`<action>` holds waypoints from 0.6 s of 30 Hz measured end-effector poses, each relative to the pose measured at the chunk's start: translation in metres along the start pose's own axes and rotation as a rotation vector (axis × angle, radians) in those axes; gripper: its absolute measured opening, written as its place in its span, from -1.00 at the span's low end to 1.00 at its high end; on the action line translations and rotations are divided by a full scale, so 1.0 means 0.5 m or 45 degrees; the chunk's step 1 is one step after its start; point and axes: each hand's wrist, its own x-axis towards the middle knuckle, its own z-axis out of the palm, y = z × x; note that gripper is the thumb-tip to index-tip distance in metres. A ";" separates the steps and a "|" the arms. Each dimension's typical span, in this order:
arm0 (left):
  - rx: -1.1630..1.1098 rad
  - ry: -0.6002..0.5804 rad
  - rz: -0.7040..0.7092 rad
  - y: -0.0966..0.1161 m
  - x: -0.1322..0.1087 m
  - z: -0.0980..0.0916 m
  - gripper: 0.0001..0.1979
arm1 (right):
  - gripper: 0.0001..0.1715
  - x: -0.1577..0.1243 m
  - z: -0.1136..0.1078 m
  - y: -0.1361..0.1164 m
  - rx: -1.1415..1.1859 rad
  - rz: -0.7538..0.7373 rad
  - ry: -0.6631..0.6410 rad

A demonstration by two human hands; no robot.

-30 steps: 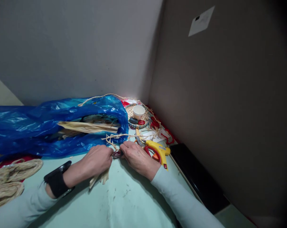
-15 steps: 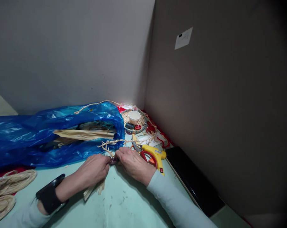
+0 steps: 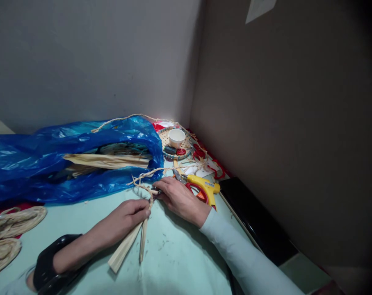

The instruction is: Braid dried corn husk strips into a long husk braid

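Observation:
My left hand [image 3: 131, 217] is closed on a thin braid of dried husk strips [image 3: 151, 201], with its thumb and fingers pinching it. Below the fingers, two loose flat strips [image 3: 124, 250] fan out over the table. A small dark, shiny thing [image 3: 156, 191] sits at the fingertips of my right hand [image 3: 182, 200], which is closed on it just beside the braid. Its exact kind is too small to make out. From there the finished-looking plait [image 3: 149, 173] runs across the blue bag's edge to the right.
An open blue plastic bag [image 3: 16, 159] holds dried husks [image 3: 108, 161]. Right of my hands lie a yellow glue gun [image 3: 206, 185] and red-handled scissors [image 3: 191, 187]. Behind stands a woven tray [image 3: 165, 137] with a white cup [image 3: 176, 138]. A black flat object [image 3: 253, 217] lies by the wall; coiled braids [image 3: 16, 223] at left.
My hands have come apart a little. The left has shifted down along the braid, exposing more of the loose strips; the right keeps the dark thing. The camera view has tilted down slightly.

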 end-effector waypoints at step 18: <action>-0.691 0.222 -0.241 -0.023 -0.012 0.006 -0.67 | -0.63 0.007 -0.001 -0.004 0.211 0.026 0.066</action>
